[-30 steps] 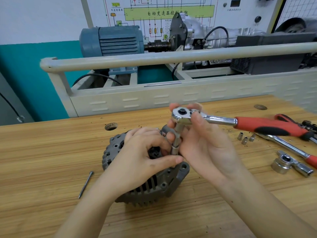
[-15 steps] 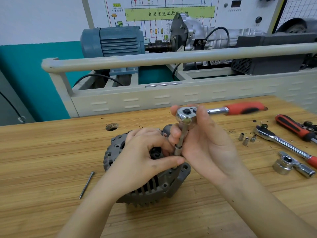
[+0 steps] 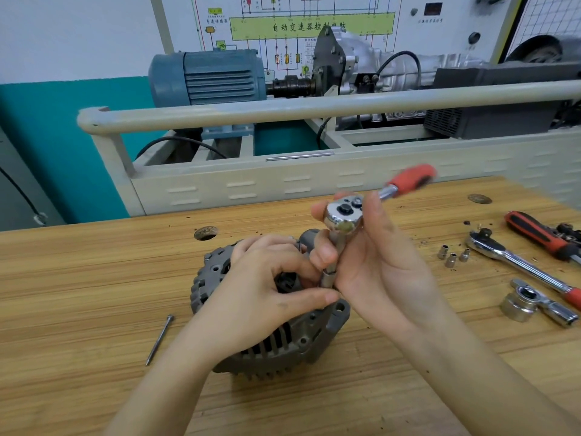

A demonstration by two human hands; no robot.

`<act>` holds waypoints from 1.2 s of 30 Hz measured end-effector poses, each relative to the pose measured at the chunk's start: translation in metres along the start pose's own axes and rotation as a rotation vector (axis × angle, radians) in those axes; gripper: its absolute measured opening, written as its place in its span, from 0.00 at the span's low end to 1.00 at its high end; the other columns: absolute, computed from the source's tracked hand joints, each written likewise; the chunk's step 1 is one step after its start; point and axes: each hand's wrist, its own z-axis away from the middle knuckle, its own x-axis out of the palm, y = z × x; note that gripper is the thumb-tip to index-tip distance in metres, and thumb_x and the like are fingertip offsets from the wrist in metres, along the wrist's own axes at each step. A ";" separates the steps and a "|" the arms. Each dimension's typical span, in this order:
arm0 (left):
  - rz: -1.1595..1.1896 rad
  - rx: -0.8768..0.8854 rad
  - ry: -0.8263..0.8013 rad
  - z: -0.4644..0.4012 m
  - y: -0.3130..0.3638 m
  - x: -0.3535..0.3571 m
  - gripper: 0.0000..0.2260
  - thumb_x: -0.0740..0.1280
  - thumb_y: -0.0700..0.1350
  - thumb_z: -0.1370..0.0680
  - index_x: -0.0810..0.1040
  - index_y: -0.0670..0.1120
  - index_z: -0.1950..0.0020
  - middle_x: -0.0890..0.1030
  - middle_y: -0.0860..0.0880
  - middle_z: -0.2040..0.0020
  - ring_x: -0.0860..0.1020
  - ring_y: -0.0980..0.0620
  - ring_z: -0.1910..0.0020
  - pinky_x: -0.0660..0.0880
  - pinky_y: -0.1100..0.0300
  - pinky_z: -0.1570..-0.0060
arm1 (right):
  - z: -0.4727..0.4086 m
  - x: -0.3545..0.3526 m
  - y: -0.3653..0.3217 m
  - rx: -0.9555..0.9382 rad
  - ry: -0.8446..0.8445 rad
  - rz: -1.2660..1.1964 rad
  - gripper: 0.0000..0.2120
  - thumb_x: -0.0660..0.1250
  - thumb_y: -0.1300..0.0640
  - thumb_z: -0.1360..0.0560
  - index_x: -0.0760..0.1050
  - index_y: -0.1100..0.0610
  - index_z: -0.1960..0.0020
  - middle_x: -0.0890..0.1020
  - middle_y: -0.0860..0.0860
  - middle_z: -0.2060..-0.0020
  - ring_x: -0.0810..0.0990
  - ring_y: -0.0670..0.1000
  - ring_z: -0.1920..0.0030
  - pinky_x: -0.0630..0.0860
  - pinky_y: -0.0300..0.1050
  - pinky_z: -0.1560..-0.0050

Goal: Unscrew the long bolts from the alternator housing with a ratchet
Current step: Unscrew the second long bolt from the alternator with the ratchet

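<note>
Alternator housing [image 3: 276, 338] sits on the wooden bench [image 3: 78, 294], centre of view, finned side toward the camera. Left hand [image 3: 267, 297] is draped over the top of it, fingers curled, thumb and fingertips pinching around the base of the socket [image 3: 325, 276] where it meets the casing. Looks like it's steadying the socket on a bolt head, but the bolt itself is hidden under the fingers, so can't confirm.

Right hand [image 3: 371, 265] is wrapped around the extension just below the ratchet [image 3: 344, 214] head, thumb on the far side. The red handle [image 3: 412, 180] sticks out up and right, blurred, nobody holding it. My read: spinning the drive by fingers, which suggests this bolt is already cracked loose.

Progress: 1 long bolt [image 3: 159, 339] is out, lying on the bench just left of the housing. 1 more is being worked now. How many remain in the casing I can't tell; the hands cover most of the top face.

Right side of the bench: 3 small sockets [image 3: 452, 258], a 2nd ratchet [image 3: 518, 262], a large socket on an adapter [image 3: 534, 303], another red-handled tool [image 3: 534, 234].
</note>
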 end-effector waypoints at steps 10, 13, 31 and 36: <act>-0.041 -0.005 -0.012 0.001 -0.001 -0.001 0.13 0.69 0.64 0.34 0.80 0.55 0.63 0.80 0.56 0.54 0.68 0.65 0.42 0.53 0.51 0.33 | -0.001 0.001 -0.001 -0.001 0.050 -0.007 0.14 0.64 0.46 0.30 0.80 0.56 0.57 0.83 0.51 0.62 0.77 0.46 0.72 0.75 0.38 0.67; -0.041 -0.005 -0.018 0.002 -0.001 -0.001 0.11 0.69 0.61 0.34 0.80 0.55 0.62 0.80 0.56 0.52 0.67 0.68 0.41 0.51 0.57 0.33 | -0.001 -0.001 -0.002 0.022 0.058 -0.055 0.16 0.62 0.46 0.30 0.80 0.57 0.56 0.83 0.51 0.64 0.76 0.46 0.73 0.75 0.38 0.68; -0.037 0.021 -0.014 0.002 -0.003 -0.001 0.11 0.67 0.63 0.36 0.79 0.57 0.64 0.80 0.58 0.56 0.69 0.64 0.42 0.56 0.49 0.33 | 0.000 0.003 -0.002 0.025 0.065 -0.011 0.14 0.65 0.45 0.32 0.82 0.55 0.58 0.84 0.51 0.60 0.81 0.48 0.60 0.76 0.38 0.62; -0.011 0.001 0.036 0.002 -0.001 0.001 0.11 0.63 0.65 0.39 0.73 0.60 0.70 0.78 0.57 0.54 0.69 0.69 0.46 0.58 0.52 0.34 | 0.003 0.003 -0.004 -0.030 0.022 -0.013 0.12 0.77 0.52 0.39 0.80 0.55 0.59 0.83 0.52 0.57 0.81 0.49 0.58 0.77 0.41 0.61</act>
